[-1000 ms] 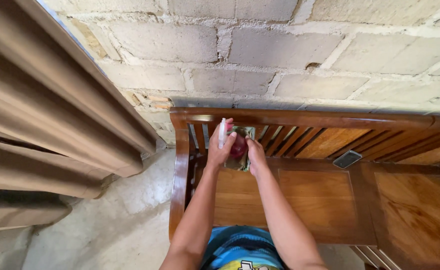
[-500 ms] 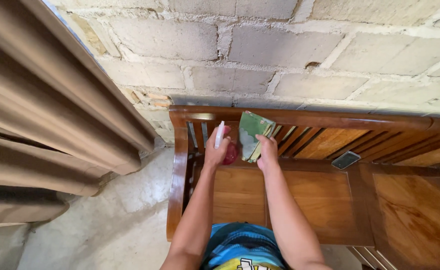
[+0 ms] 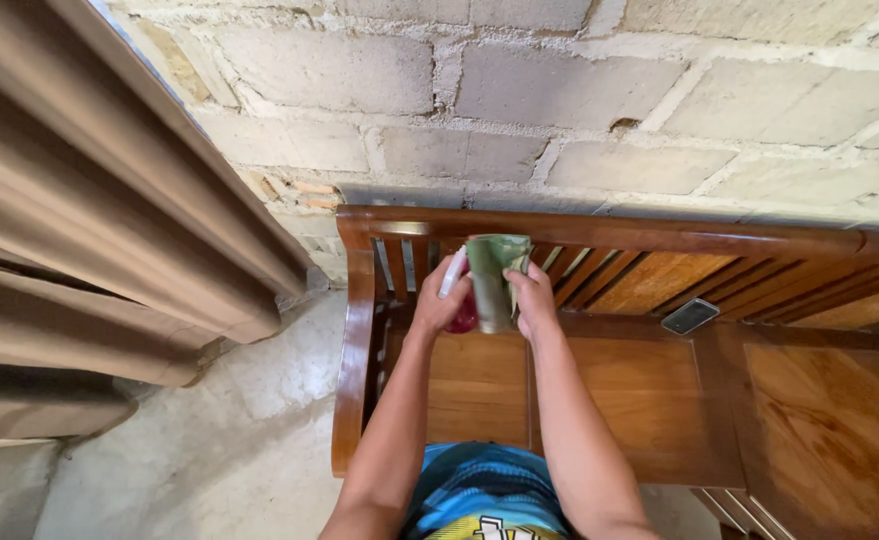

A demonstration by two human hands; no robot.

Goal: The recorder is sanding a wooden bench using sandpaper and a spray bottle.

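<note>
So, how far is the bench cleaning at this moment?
Nothing looks clearly done: no wet or wiped patch shows on the wooden bench. In hand: the left hand grips a small spray bottle, the right hand holds a green cloth at the slatted backrest. The seat and a phone on it look untouched.

My left hand [image 3: 438,300] hides most of the spray bottle [image 3: 457,290]; the bench [image 3: 660,400] is perhaps cut off at right.
</note>
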